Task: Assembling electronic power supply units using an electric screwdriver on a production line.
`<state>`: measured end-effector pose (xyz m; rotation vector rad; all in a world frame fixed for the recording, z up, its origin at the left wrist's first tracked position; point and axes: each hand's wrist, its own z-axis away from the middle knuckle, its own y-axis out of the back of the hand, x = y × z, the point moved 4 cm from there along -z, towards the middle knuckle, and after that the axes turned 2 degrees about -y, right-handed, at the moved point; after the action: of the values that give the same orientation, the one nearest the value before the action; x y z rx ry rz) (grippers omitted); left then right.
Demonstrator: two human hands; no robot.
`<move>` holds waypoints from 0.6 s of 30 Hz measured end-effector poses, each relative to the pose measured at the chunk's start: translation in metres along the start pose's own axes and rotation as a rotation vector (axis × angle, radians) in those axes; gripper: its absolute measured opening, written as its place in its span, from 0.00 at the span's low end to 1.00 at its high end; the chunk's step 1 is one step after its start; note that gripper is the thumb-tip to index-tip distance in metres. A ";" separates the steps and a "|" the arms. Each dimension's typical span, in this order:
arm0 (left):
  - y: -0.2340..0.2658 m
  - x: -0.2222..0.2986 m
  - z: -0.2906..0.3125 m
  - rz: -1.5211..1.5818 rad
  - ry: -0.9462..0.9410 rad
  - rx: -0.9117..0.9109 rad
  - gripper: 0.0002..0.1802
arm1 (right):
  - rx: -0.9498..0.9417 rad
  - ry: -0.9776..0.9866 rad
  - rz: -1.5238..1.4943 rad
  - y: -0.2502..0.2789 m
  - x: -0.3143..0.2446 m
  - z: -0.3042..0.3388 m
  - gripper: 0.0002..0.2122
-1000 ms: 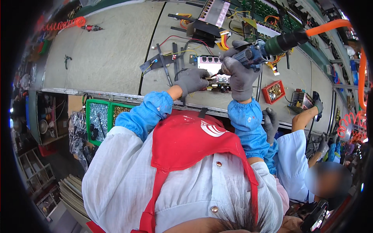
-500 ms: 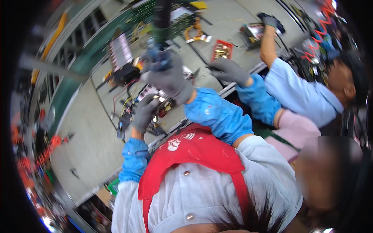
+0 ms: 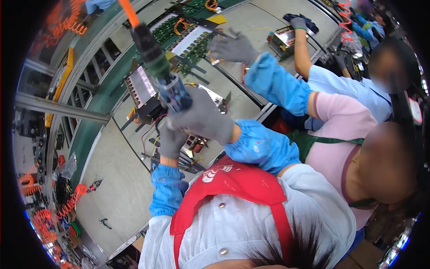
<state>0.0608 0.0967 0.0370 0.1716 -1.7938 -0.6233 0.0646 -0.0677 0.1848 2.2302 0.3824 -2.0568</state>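
Note:
My right hand [image 3: 204, 116], in a grey glove, is closed round the blue lower part of a power screwdriver [image 3: 150, 51]. The tool has a black and green body, and an orange hose runs from its top. Close against the right hand is my left hand [image 3: 172, 142], also gloved in grey; its fingers are mostly hidden. Both hands are over a small electronic assembly [image 3: 195, 143] with metal parts and loose wires, largely covered by them. Just beyond lies a black unit with a silver heat sink [image 3: 141, 87].
Green circuit boards [image 3: 165, 28] lie farther back on the worktable [image 3: 114, 193]. A co-worker's gloved hand [image 3: 235, 48] reaches in from the right. Another person's hand [image 3: 298, 23] is at a boxy metal unit [image 3: 283, 41]. A coiled orange hose [image 3: 71, 199] hangs at left.
My view has shifted. My right hand with the screwdriver has come closer to my left hand. The co-worker's hand has moved toward the boards, its fingers now spread.

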 end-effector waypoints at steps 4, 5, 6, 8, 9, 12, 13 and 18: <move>-0.040 -0.024 -0.071 1.299 0.683 -0.044 0.17 | -0.124 -0.027 0.142 -0.013 0.026 0.028 0.19; -0.060 -0.008 -0.092 1.421 0.885 -0.101 0.19 | -0.116 -0.031 0.143 -0.011 0.031 0.033 0.19; -0.072 -0.005 -0.113 0.825 0.446 -0.224 0.18 | -0.163 -0.064 0.229 -0.012 0.037 0.039 0.20; -0.105 0.023 -0.146 0.067 -0.019 -0.371 0.20 | -0.168 -0.105 0.323 -0.007 0.036 0.048 0.21; -0.119 0.038 -0.165 -0.087 -0.053 -0.414 0.23 | -0.157 -0.105 0.323 -0.003 0.039 0.052 0.21; -0.229 -0.089 -0.235 0.357 0.029 -0.375 0.37 | -0.116 -0.108 0.485 0.011 0.043 0.059 0.23; -0.218 0.006 -0.235 0.061 -0.034 -0.459 0.39 | -0.050 -0.116 0.486 0.026 0.044 0.057 0.23; -0.215 0.042 -0.233 1.247 1.027 -0.235 0.37 | 0.055 -0.152 0.523 0.058 0.035 0.065 0.21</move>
<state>0.2214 -0.1789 0.0104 -0.6512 -0.5642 0.1916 0.0180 -0.1338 0.1380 1.9098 -0.2489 -1.9373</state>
